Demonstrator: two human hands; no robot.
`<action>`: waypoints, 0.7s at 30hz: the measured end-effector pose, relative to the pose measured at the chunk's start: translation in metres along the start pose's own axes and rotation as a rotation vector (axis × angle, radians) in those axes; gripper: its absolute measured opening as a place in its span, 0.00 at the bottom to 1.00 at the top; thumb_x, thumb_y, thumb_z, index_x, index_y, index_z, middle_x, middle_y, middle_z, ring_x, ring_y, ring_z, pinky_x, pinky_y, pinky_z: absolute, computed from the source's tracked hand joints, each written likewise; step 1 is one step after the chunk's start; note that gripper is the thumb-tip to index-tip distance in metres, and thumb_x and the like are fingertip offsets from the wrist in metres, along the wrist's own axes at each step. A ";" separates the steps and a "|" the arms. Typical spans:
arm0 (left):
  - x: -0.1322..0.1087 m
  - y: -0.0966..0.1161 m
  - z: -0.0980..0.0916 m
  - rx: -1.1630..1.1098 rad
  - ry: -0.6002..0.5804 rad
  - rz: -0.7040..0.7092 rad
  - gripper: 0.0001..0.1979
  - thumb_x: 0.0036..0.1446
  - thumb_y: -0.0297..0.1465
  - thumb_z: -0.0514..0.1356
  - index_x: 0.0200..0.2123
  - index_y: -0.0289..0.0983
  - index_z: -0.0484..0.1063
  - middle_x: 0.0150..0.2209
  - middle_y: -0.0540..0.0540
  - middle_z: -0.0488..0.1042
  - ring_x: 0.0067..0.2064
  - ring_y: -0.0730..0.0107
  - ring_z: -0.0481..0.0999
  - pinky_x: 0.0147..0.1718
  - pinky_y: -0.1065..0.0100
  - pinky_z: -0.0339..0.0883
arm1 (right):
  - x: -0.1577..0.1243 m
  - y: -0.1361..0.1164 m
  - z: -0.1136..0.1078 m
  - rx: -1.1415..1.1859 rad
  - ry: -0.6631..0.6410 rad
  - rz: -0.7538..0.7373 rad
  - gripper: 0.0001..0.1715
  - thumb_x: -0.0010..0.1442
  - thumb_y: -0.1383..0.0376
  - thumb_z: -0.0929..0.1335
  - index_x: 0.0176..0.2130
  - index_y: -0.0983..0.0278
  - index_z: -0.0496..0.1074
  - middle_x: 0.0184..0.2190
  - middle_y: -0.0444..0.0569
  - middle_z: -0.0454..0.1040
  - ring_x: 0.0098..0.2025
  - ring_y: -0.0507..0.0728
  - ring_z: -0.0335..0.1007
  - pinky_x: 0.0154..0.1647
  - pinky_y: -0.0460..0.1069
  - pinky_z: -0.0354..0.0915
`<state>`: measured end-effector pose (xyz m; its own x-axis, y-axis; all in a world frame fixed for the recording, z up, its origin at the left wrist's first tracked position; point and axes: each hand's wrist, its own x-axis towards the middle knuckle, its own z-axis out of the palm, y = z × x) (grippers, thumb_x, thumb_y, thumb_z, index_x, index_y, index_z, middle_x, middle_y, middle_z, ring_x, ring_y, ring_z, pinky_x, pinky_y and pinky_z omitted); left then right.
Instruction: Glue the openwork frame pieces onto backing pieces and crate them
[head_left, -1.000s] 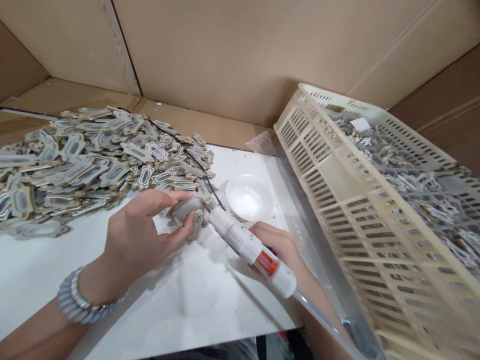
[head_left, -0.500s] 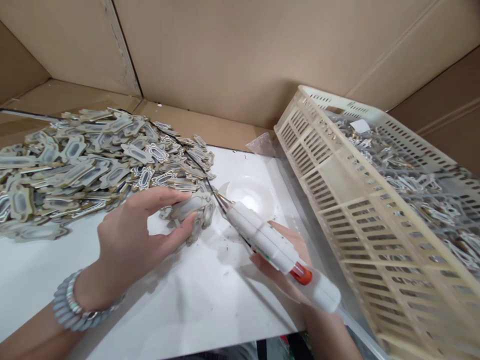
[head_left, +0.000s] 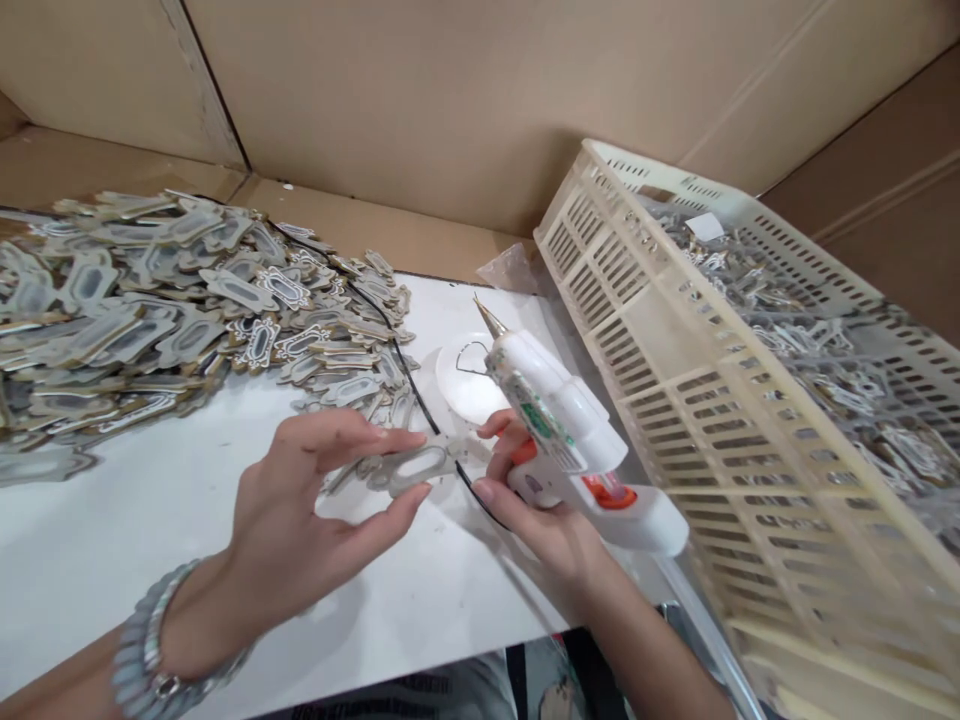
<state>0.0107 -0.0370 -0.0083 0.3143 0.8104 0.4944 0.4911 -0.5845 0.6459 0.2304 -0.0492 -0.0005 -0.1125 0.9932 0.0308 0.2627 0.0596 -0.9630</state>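
Note:
My left hand (head_left: pixel 315 510) pinches a flat ornate frame-shaped piece (head_left: pixel 412 465) between thumb and fingers just above the white table top (head_left: pixel 150 510). My right hand (head_left: pixel 536 510) grips a white glue gun (head_left: pixel 570 430) with an orange trigger. The gun's metal nozzle tilts up and to the left, away from the piece. Fingertips of my right hand touch the right end of the piece. A beaded bracelet sits on my left wrist.
A large heap of similar flat pieces (head_left: pixel 150 300) covers the table's left and back. A small white dish (head_left: pixel 469 385) sits behind the hands. A black cord runs across the table. A cream slatted plastic crate (head_left: pixel 675 400) of pieces leans at the right. Cardboard walls stand behind.
The glue gun's tip has left the piece and swung upward. My right hand's fingers now touch the piece. Both hands moved nearer to me, off the heap's edge.

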 end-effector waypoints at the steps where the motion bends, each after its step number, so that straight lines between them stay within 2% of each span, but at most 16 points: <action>1: 0.000 0.003 0.002 -0.086 0.051 -0.040 0.18 0.65 0.35 0.62 0.54 0.46 0.59 0.40 0.47 0.79 0.42 0.59 0.86 0.40 0.60 0.85 | -0.001 -0.002 0.001 0.005 -0.021 0.018 0.17 0.58 0.49 0.72 0.37 0.58 0.71 0.36 0.49 0.75 0.25 0.52 0.68 0.23 0.48 0.71; 3: -0.002 0.008 0.005 -0.213 0.089 -0.087 0.15 0.63 0.36 0.65 0.49 0.46 0.63 0.38 0.49 0.79 0.40 0.60 0.86 0.40 0.61 0.85 | -0.001 -0.007 0.001 0.021 -0.055 0.046 0.16 0.56 0.51 0.74 0.35 0.58 0.70 0.30 0.46 0.74 0.23 0.52 0.67 0.21 0.48 0.69; 6: -0.004 0.011 0.007 -0.282 0.059 -0.101 0.15 0.62 0.34 0.66 0.47 0.47 0.62 0.38 0.50 0.80 0.41 0.60 0.86 0.41 0.59 0.85 | 0.000 -0.015 0.000 0.062 -0.110 0.088 0.15 0.55 0.53 0.74 0.37 0.58 0.70 0.21 0.40 0.67 0.21 0.52 0.63 0.19 0.48 0.65; 9: -0.005 0.012 0.008 -0.334 0.038 -0.149 0.17 0.61 0.33 0.66 0.45 0.47 0.60 0.39 0.50 0.82 0.42 0.59 0.86 0.42 0.58 0.84 | 0.001 -0.017 0.000 0.099 -0.151 0.125 0.17 0.54 0.53 0.73 0.38 0.58 0.69 0.24 0.42 0.68 0.21 0.52 0.62 0.20 0.49 0.64; 12: -0.001 0.012 0.007 -0.422 0.012 -0.203 0.16 0.61 0.32 0.66 0.43 0.46 0.60 0.38 0.51 0.81 0.43 0.60 0.86 0.42 0.60 0.84 | 0.000 -0.014 0.000 0.141 -0.147 0.136 0.16 0.53 0.54 0.73 0.38 0.58 0.69 0.24 0.42 0.66 0.19 0.51 0.57 0.19 0.49 0.60; 14: 0.006 0.010 0.005 -0.512 -0.070 -0.226 0.15 0.61 0.31 0.65 0.43 0.46 0.59 0.38 0.50 0.82 0.43 0.61 0.86 0.39 0.63 0.84 | -0.001 -0.012 0.000 0.153 -0.159 0.128 0.15 0.53 0.56 0.73 0.37 0.58 0.70 0.23 0.41 0.64 0.18 0.50 0.54 0.19 0.49 0.57; 17: 0.016 0.006 -0.002 -0.644 -0.291 -0.289 0.11 0.65 0.30 0.59 0.44 0.46 0.58 0.40 0.46 0.85 0.39 0.59 0.86 0.31 0.64 0.81 | -0.002 -0.011 -0.001 0.150 -0.177 0.118 0.13 0.53 0.57 0.73 0.36 0.58 0.70 0.23 0.41 0.64 0.18 0.50 0.53 0.18 0.49 0.56; 19: 0.020 0.002 -0.006 -0.685 -0.400 -0.363 0.09 0.66 0.30 0.56 0.45 0.46 0.57 0.41 0.46 0.85 0.37 0.59 0.86 0.28 0.64 0.78 | -0.002 -0.011 -0.001 0.134 -0.176 0.106 0.13 0.52 0.57 0.73 0.35 0.58 0.69 0.22 0.40 0.63 0.18 0.51 0.55 0.18 0.49 0.56; 21: 0.021 -0.001 -0.008 -0.673 -0.461 -0.422 0.09 0.66 0.31 0.56 0.45 0.46 0.56 0.39 0.47 0.85 0.36 0.60 0.86 0.27 0.65 0.76 | -0.001 -0.010 -0.001 0.116 -0.166 0.061 0.13 0.52 0.57 0.73 0.33 0.57 0.67 0.21 0.40 0.64 0.19 0.52 0.59 0.20 0.49 0.59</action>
<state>0.0100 -0.0201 0.0062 0.5802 0.8131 -0.0472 0.1076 -0.0191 0.9940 0.2285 -0.0508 0.0097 -0.2583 0.9640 -0.0637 0.1626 -0.0216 -0.9865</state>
